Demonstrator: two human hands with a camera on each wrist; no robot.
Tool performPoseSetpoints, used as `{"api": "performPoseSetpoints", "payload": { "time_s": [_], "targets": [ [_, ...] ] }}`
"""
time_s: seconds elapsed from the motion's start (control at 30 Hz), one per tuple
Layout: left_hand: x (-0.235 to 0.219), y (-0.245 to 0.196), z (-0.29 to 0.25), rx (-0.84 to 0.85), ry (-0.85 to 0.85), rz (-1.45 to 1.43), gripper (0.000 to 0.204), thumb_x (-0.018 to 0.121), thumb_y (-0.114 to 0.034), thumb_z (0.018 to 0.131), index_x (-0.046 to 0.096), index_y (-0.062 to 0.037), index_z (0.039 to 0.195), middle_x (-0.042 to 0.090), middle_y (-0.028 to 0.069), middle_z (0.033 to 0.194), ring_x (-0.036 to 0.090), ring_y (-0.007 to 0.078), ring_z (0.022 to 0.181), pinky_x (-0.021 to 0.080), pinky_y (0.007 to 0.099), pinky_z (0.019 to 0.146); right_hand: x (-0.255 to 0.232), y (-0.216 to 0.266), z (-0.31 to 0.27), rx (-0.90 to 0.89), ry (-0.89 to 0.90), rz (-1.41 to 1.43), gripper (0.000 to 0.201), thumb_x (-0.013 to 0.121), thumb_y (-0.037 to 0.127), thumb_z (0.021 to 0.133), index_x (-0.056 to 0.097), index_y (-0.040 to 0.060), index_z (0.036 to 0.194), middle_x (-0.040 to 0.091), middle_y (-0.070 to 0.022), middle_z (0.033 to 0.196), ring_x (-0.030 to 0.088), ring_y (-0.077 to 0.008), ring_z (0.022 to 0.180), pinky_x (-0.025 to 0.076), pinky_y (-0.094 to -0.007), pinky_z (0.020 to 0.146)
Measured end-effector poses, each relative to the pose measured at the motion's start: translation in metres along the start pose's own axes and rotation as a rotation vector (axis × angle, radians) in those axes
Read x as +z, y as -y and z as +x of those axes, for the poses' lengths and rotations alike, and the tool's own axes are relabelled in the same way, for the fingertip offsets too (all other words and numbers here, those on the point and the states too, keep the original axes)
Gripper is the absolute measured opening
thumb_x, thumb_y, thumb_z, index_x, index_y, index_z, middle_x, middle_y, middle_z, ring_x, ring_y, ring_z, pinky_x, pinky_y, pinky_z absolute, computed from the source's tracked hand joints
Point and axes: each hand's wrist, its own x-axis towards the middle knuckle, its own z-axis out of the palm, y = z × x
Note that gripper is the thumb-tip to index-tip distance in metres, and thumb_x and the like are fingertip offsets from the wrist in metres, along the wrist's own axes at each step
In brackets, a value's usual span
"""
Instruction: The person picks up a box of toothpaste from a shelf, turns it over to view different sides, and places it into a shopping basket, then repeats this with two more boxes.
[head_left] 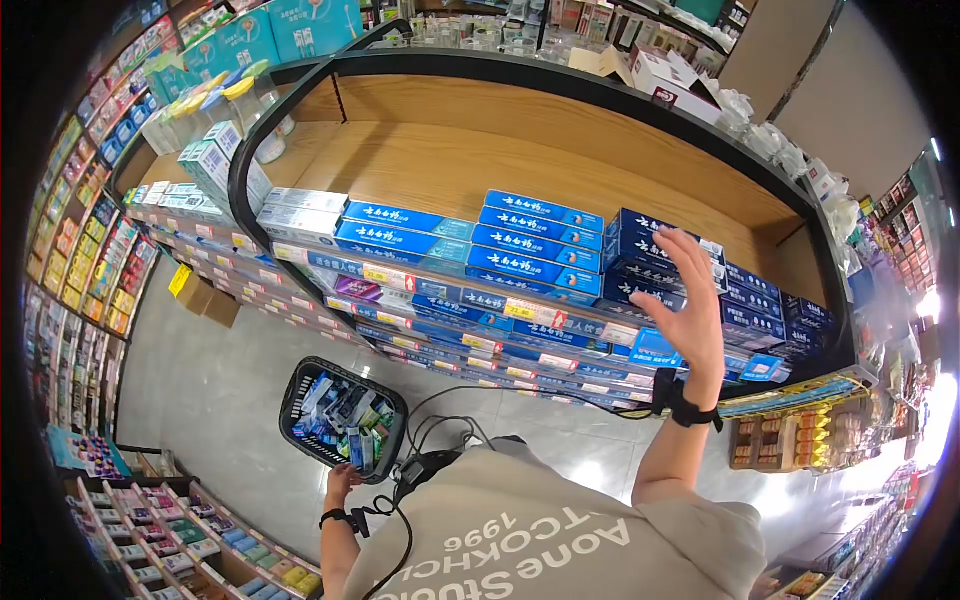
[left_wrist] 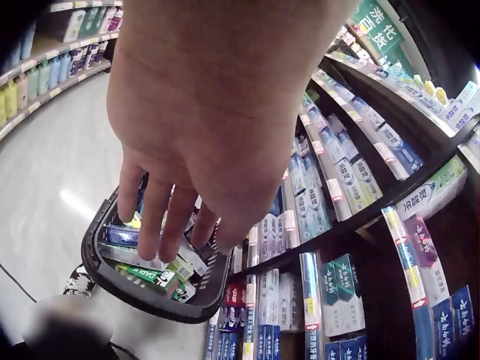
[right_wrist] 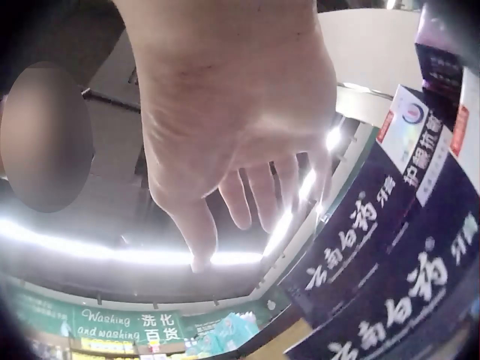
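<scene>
My right hand [head_left: 690,310] is raised in front of a stack of dark blue toothpaste boxes [head_left: 635,237], thumb and fingers spread apart with nothing between them. In the right wrist view, these dark toothpaste boxes [right_wrist: 352,240] stand close beside the palm and fingers. Low down on the left, my left hand [head_left: 345,480] is at the near rim of a black shopping basket [head_left: 287,420]. The left wrist view has the left hand [left_wrist: 195,150] with its fingers extended over the basket, covering part of it. Inside the basket lie several boxes, among them a green toothpaste box [left_wrist: 146,274].
Lighter blue toothpaste boxes [head_left: 535,245] are stacked on the same wooden shelf [head_left: 430,140], left of the dark ones. A black rail [head_left: 240,190] curves over the shelf. Black cables [head_left: 430,425] hang near the body. Cardboard boxes [head_left: 205,300] stand on the floor by the shelving.
</scene>
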Motion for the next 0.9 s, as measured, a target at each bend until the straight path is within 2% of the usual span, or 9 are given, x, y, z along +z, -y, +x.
{"api": "performPoseSetpoints", "payload": {
  "time_s": [0.07, 0.1, 0.27, 0.4, 0.43, 0.53, 0.57, 0.67, 0.9],
  "targets": [
    [-0.002, -0.001, -0.009, 0.024, -0.033, -0.006, 0.034, 0.063, -0.031, 0.099, 0.065, -0.0044, 0.121, 0.076, 0.0094, 0.087, 0.075, 0.0216, 0.071, 0.046, 0.0344, 0.053, 0.000, -0.008, 0.005, 0.037, 0.038, -0.134, 0.074, 0.088, 0.012, 0.069, 0.061, 0.0103, 0.138, 0.056, -0.0118, 0.147, 0.046, -0.0358, 0.141, 0.039, -0.0462, 0.116],
    [-0.003, -0.002, -0.014, 0.015, -0.045, 0.008, 0.035, 0.063, -0.031, 0.099, 0.065, -0.0047, 0.122, 0.076, 0.0096, 0.087, 0.075, 0.0218, 0.071, 0.046, 0.0340, 0.053, 0.000, -0.014, 0.006, 0.053, 0.070, -0.150, 0.081, 0.088, 0.015, 0.070, 0.056, 0.0139, 0.144, 0.051, -0.0116, 0.153, 0.039, -0.0364, 0.146, 0.033, -0.0489, 0.120],
    [-0.001, 0.015, -0.033, -0.069, -0.058, -0.003, 0.031, 0.056, -0.028, 0.101, 0.064, -0.0062, 0.122, 0.076, 0.0128, 0.096, 0.075, 0.0231, 0.079, 0.051, 0.0327, 0.057, -0.004, -0.040, 0.017, 0.080, 0.207, -0.238, 0.088, 0.089, 0.020, 0.066, 0.054, 0.0144, 0.146, 0.052, -0.0120, 0.152, 0.041, -0.0345, 0.145, 0.027, -0.0549, 0.121],
    [0.019, 0.040, -0.035, -0.055, -0.033, -0.038, 0.037, 0.064, -0.034, 0.099, 0.063, -0.0043, 0.122, 0.076, 0.0120, 0.090, 0.075, 0.0229, 0.072, 0.048, 0.0321, 0.053, -0.011, -0.045, 0.030, 0.172, 0.332, -0.269, 0.092, 0.090, 0.021, 0.063, 0.053, 0.0149, 0.147, 0.053, -0.0128, 0.151, 0.045, -0.0328, 0.143, 0.026, -0.0567, 0.121],
    [0.024, 0.043, -0.038, -0.068, -0.022, -0.042, 0.037, 0.064, -0.033, 0.100, 0.063, -0.0032, 0.121, 0.076, 0.0127, 0.092, 0.075, 0.0232, 0.072, 0.049, 0.0321, 0.054, -0.010, -0.046, 0.030, 0.157, 0.307, -0.294, 0.092, 0.091, 0.021, 0.061, 0.055, 0.0150, 0.146, 0.056, -0.0137, 0.148, 0.047, -0.0338, 0.140, 0.027, -0.0522, 0.121],
    [0.034, 0.061, -0.032, -0.050, -0.002, -0.069, 0.037, 0.063, -0.032, 0.100, 0.063, -0.0027, 0.122, 0.076, 0.0134, 0.094, 0.075, 0.0235, 0.073, 0.050, 0.0325, 0.055, -0.010, -0.053, 0.036, 0.200, 0.357, -0.208, 0.091, 0.091, 0.020, 0.060, 0.057, 0.0149, 0.144, 0.058, -0.0137, 0.145, 0.049, -0.0341, 0.137, 0.032, -0.0474, 0.119],
    [0.035, 0.068, -0.028, -0.052, -0.005, -0.084, 0.035, 0.062, -0.030, 0.101, 0.063, -0.0025, 0.123, 0.076, 0.0142, 0.095, 0.075, 0.0237, 0.073, 0.051, 0.0326, 0.056, -0.009, -0.051, 0.038, 0.189, 0.348, -0.202, 0.089, 0.090, 0.018, 0.059, 0.059, 0.0140, 0.142, 0.062, -0.0129, 0.140, 0.052, -0.0344, 0.133, 0.038, -0.0441, 0.115],
    [0.032, 0.083, -0.021, -0.078, -0.010, -0.166, 0.034, 0.059, -0.028, 0.101, 0.063, -0.0032, 0.123, 0.076, 0.0143, 0.096, 0.076, 0.0240, 0.074, 0.051, 0.0327, 0.057, -0.007, -0.049, 0.041, 0.185, 0.335, -0.216, 0.088, 0.090, 0.016, 0.059, 0.060, 0.0135, 0.141, 0.064, -0.0121, 0.134, 0.055, -0.0349, 0.128, 0.042, -0.0445, 0.110],
    [0.023, 0.070, -0.035, -0.077, -0.039, -0.102, 0.031, 0.058, -0.028, 0.101, 0.065, -0.0058, 0.121, 0.077, 0.0128, 0.096, 0.076, 0.0236, 0.076, 0.050, 0.0341, 0.058, 0.006, -0.008, 0.051, 0.042, 0.283, -0.156, 0.083, 0.089, 0.015, 0.060, 0.062, 0.0132, 0.139, 0.064, -0.0112, 0.127, 0.056, -0.0348, 0.122, 0.043, -0.0447, 0.107]
  ]
}}
